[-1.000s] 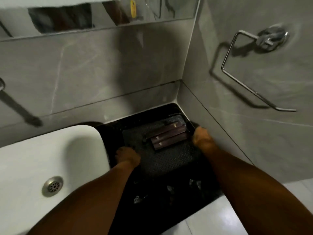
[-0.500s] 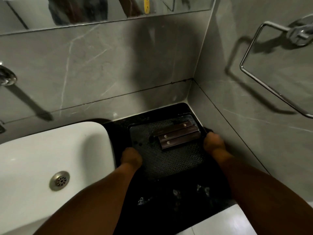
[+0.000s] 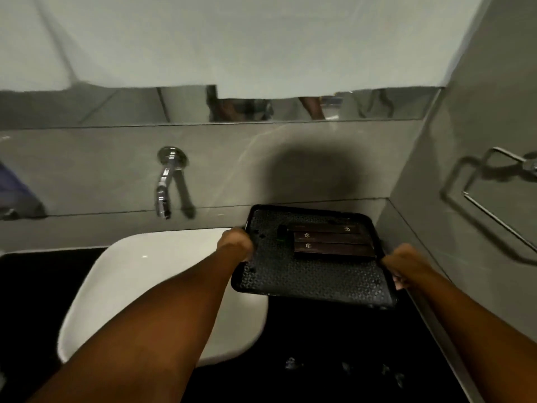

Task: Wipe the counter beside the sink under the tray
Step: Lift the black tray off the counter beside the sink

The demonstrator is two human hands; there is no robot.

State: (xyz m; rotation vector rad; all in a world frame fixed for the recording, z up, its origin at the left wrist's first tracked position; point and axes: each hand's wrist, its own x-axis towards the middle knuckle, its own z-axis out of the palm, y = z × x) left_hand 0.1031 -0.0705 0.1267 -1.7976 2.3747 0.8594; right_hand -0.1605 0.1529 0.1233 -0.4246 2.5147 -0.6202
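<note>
A black textured tray [image 3: 308, 279] is held in the air above the black counter [image 3: 334, 338], between the white sink [image 3: 151, 274] and the right wall. Three dark brown bars [image 3: 331, 242] lie on its far half. My left hand [image 3: 235, 242] grips the tray's left edge. My right hand [image 3: 404, 266] grips its right edge. The tray's near left corner hangs over the sink's rim. The counter below it shows dark, with small wet glints [image 3: 343, 367] near the front.
A chrome tap [image 3: 167, 181] juts from the grey back wall over the sink. A chrome towel ring [image 3: 494, 199] hangs on the right wall, close to my right arm. A mirror strip [image 3: 261, 106] runs above the tiles. More black counter [image 3: 35, 280] lies left of the sink.
Both hands have lifted the tray off the counter; it was lying flat in the corner. The view has tilted up, so the tap and mirror now show.
</note>
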